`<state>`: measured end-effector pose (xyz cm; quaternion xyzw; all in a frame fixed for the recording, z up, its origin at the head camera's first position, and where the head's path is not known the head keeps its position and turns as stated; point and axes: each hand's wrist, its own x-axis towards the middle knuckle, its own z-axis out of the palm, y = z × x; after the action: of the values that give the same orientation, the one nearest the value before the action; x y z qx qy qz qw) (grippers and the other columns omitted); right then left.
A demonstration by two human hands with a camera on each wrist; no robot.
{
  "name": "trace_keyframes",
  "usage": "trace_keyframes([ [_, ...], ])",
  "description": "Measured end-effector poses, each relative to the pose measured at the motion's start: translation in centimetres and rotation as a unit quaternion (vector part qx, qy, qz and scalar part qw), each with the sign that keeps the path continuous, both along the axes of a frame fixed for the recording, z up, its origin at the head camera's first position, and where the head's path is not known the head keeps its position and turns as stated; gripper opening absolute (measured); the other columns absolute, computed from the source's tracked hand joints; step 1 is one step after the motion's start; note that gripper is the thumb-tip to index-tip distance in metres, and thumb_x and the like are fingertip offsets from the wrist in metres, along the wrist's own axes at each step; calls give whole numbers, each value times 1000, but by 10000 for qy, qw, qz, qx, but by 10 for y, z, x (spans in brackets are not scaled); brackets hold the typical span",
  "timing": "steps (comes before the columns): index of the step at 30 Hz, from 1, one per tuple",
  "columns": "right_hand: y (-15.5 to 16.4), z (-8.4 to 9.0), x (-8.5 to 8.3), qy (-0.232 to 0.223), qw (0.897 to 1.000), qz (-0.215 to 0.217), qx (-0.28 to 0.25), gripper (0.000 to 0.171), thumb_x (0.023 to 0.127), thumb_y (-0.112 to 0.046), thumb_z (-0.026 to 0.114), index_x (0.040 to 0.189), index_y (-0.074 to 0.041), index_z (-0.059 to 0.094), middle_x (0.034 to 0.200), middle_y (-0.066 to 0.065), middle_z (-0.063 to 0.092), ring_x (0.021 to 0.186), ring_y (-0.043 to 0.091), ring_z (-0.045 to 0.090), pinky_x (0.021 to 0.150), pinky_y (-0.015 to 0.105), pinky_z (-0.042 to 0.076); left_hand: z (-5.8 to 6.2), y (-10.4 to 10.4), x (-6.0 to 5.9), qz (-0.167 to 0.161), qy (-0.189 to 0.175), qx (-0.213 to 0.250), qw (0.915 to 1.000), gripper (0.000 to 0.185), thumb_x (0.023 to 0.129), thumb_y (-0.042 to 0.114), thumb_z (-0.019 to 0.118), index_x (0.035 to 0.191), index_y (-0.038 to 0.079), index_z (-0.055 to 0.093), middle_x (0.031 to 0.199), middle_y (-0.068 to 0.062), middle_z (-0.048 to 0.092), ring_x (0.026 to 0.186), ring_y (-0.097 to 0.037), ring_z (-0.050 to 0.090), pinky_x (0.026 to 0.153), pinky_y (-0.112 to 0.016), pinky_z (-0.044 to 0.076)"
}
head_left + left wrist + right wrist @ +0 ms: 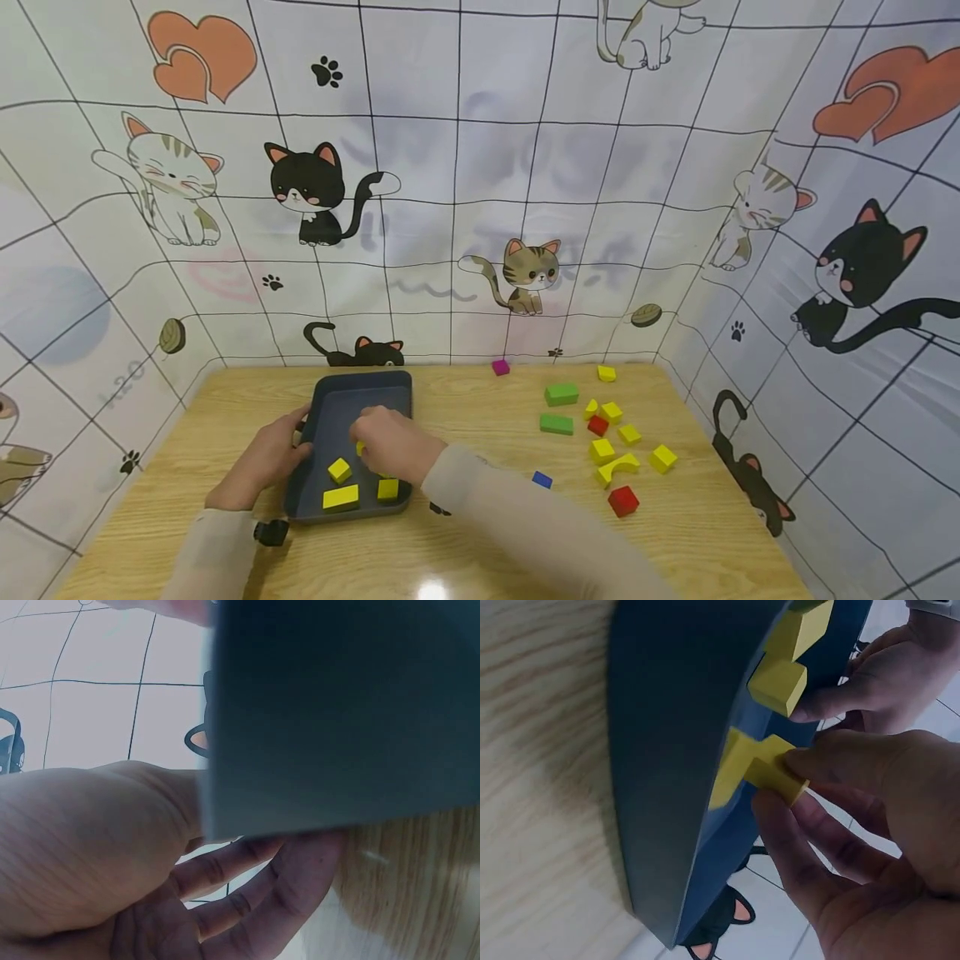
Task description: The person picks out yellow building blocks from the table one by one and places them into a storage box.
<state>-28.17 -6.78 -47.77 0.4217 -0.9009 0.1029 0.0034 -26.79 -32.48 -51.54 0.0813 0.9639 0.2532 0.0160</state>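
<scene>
**Placing a yellow block in the dark tray**

Pinching a small yellow block [776, 769] between thumb and fingertips, the right hand [393, 446] reaches into the dark grey tray [375, 385] from about 4 o'clock. In the right wrist view the block sits at the fingertips, just above the tray floor and touching another yellow piece [731, 776] below it. The left hand [266, 458] holds the tray's left wall at 9 o'clock, thumb on the rim, fingers curled under the edge in the left wrist view. Inside the tray, at its 6 o'clock end, lie a yellow cube [339, 471], a flat yellow bar [341, 497] and another yellow cube [387, 489]. The tray rests on a wooden table [487, 542]. Well apart, at 3 o'clock from the tray, lies a scatter of loose blocks: two green bars [561, 394], several yellow pieces [602, 451], two red cubes [623, 501], a small blue block [542, 480] and a magenta cube [500, 367] at the far edge.
</scene>
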Motion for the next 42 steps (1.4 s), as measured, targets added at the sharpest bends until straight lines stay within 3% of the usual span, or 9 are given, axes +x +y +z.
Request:
trace_keyframes([
  [7, 0, -5, -7, -119, 9989, -429, 149, 32, 105, -4, 83, 136, -13, 87, 129, 1, 84, 118, 12, 78, 91, 14, 62, 0, 4, -2, 50, -61, 21, 10000, 78, 104, 0, 76, 168, -20, 38, 138, -43, 71, 110, -44, 75, 93, -57, 67],
  [13, 7, 0, -12, -19, 9986, -518, 134, 36, 104, -10, 86, 140, -14, 86, 132, 2, 83, 115, 12, 75, 93, 14, 62, -1, 1, -1, 82, -39, 7, 10000, 78, 103, 0, 77, 168, -21, 38, 138, -44, 70, 113, -47, 76, 93, -59, 68],
  [17, 14, 4, -13, 36, 9976, -688, 115, 37, 105, -15, 86, 142, -20, 85, 136, 1, 80, 116, 15, 74, 82, 15, 61, 0, 0, -1, 100, -70, -5, 9999, 79, 103, 0, 77, 169, -20, 38, 138, -44, 70, 110, -45, 75, 92, -58, 68],
  [22, 31, 5, -21, 392, 9959, -815, 46, 35, 108, -27, 84, 142, -23, 85, 133, 1, 78, 110, 15, 71, 80, 19, 60, 0, 0, 0, 135, -78, 18, 9999, 79, 104, 0, 76, 169, -20, 38, 138, -43, 70, 104, -39, 74, 88, -54, 67],
  [26, 54, 9, -28, 507, 9939, -958, -195, 36, 108, -32, 83, 142, -21, 85, 132, 3, 79, 112, 19, 72, 87, 27, 64, -1, -1, -1, 146, -88, 26, 9999, 79, 104, 0, 76, 169, -20, 37, 139, -43, 70, 103, -37, 73, 86, -52, 67],
  [33, 106, -2, -52, 358, 9869, -1501, -461, 45, 108, -37, 82, 148, -17, 81, 142, 12, 76, 126, 34, 71, 101, 50, 65, -3, -2, -1, 112, -58, 29, 9999, 79, 103, 0, 76, 168, -21, 38, 138, -43, 70, 103, -38, 74, 86, -52, 66],
  [38, 150, -10, -73, 384, 9776, -1998, -546, 50, 107, -39, 83, 149, -13, 79, 143, 16, 74, 128, 38, 72, 107, 54, 64, -4, -1, -1, 96, -18, -1, 10000, 78, 103, 0, 77, 168, -21, 38, 138, -44, 71, 112, -45, 76, 92, -58, 67],
  [42, 187, -15, -90, 319, 9651, -2537, -565, 53, 105, -37, 85, 150, -11, 78, 146, 19, 72, 129, 40, 70, 109, 58, 63, -3, 1, -1, 143, -93, 7, 9999, 78, 104, 0, 76, 168, -21, 38, 140, -44, 70, 109, -42, 75, 91, -57, 68],
])
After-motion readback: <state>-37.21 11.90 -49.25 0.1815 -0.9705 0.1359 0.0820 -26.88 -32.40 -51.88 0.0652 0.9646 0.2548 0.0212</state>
